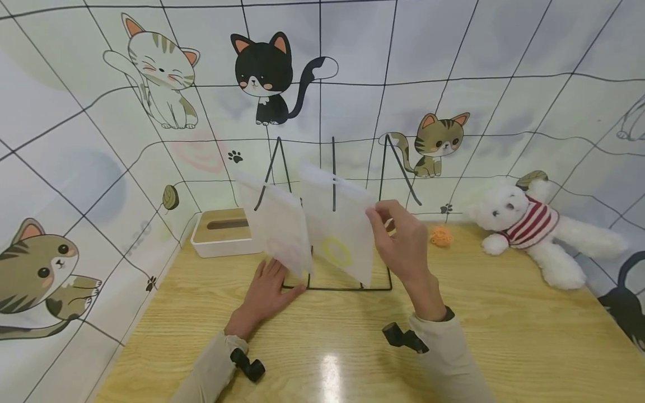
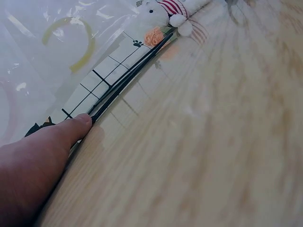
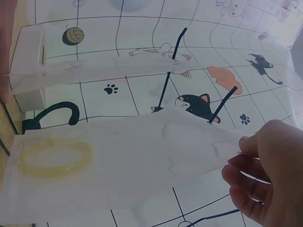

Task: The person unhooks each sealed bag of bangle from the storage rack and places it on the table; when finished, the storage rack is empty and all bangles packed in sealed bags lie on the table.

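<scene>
A black wire rack [image 1: 347, 289] stands on the table with several upright arms. A translucent plastic bag [image 1: 274, 221] hangs on its left arm. On the middle arm hangs a second translucent bag [image 1: 340, 224] with a yellow ring [image 1: 336, 251] inside or behind its front. My right hand [image 1: 402, 238] pinches that second bag by its upper right edge, thumb against fingers, as the right wrist view also shows. My left hand [image 1: 267, 294] lies with extended fingers at the rack's lower left corner, its thumb [image 2: 78, 126] touching the base wire. The left fingertips are partly behind the first bag.
A white box with a wooden lid [image 1: 221, 230] sits behind the left bag. To the right are a small orange ball-like thing [image 1: 441, 236] and a white plush bear [image 1: 534, 224] in a striped shirt. A cat-print cloth [image 1: 363, 50] rises around the table.
</scene>
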The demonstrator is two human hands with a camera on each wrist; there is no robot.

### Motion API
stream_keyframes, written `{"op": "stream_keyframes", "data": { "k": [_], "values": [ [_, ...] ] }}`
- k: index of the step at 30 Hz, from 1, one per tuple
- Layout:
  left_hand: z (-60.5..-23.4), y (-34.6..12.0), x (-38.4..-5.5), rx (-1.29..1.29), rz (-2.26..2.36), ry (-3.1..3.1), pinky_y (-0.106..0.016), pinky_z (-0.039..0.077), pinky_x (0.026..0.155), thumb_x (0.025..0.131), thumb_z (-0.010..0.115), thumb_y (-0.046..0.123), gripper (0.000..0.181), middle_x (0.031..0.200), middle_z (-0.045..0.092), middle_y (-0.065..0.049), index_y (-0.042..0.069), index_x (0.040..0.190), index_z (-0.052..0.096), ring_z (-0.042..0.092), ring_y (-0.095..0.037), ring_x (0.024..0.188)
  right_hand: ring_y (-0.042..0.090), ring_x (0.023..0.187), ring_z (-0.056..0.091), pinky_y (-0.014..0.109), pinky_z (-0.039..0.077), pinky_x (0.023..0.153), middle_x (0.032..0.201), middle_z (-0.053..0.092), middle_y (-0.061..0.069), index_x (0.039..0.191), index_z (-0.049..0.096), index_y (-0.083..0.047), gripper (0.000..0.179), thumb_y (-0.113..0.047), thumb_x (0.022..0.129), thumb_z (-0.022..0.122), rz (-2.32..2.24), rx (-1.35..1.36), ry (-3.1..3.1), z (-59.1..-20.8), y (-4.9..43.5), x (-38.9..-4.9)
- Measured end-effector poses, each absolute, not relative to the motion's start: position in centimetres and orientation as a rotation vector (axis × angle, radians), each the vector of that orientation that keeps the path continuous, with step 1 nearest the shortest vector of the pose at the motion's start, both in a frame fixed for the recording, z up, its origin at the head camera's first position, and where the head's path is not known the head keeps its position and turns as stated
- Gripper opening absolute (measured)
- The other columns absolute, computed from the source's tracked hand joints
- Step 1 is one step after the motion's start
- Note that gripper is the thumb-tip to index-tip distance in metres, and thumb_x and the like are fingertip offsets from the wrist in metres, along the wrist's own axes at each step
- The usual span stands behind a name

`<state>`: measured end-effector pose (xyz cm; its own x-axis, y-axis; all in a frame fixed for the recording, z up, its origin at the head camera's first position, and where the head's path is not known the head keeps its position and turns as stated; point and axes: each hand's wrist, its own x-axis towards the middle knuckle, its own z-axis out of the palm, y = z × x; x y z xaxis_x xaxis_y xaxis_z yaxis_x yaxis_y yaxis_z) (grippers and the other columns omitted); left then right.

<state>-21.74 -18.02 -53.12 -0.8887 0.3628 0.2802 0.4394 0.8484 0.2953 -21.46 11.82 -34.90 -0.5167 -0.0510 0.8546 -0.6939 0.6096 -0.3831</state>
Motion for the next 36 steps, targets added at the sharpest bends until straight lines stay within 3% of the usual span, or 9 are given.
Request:
{"op": "stream_keyframes", "data": {
  "k": [11,18,29,36],
  "values": [
    [-53.04,-18.05,-21.74,-0.619,-0.534,-2.83,-0.063,0.015,0.12,0.094,0.056,0.061,0.086,0.168,0.012,0.0,0.027,0.161,0.014,0.013,-0.025,0.156,0.015,0.065,0.059,0.015,0.041,0.054,0.074,0.066,0.008,0.095,0.063,-0.003,0.005,-0.004,0.092,0.067,1.072,0.604,-2.036,-34.54,12.0,-20.93],
    [-52.93,-18.05,-21.65,-0.615,-0.557,-2.823,-0.063,0.014,0.12,0.093,0.058,0.059,0.082,0.166,0.023,-0.003,0.025,0.159,0.026,0.02,-0.027,0.154,0.013,0.06,0.057,0.018,0.041,0.05,0.069,0.066,0.007,0.09,0.067,-0.003,0.007,-0.009,0.094,0.068,0.969,0.619,-2.064,-34.59,11.83,-21.11],
    [-52.94,-18.0,-21.77,-0.613,-0.514,-2.829,-0.063,0.016,0.119,0.093,0.056,0.062,0.088,0.169,0.011,0.0,0.027,0.161,0.013,0.015,-0.026,0.155,0.009,0.047,0.042,0.02,0.031,0.045,0.056,0.053,0.004,0.087,0.063,-0.002,0.007,-0.004,0.093,0.065,0.936,0.635,-1.994,-34.88,12.27,-21.4],
    [-52.83,-17.94,-21.64,-0.592,-0.519,-2.853,-0.062,0.016,0.12,0.093,0.056,0.062,0.087,0.168,0.015,-0.002,0.023,0.161,0.018,0.017,-0.027,0.155,0.008,0.045,0.039,0.021,0.029,0.044,0.055,0.046,0.002,0.087,0.063,-0.002,0.008,-0.004,0.094,0.062,0.931,0.672,-1.942,-34.8,12.34,-21.42]
  ]
}}
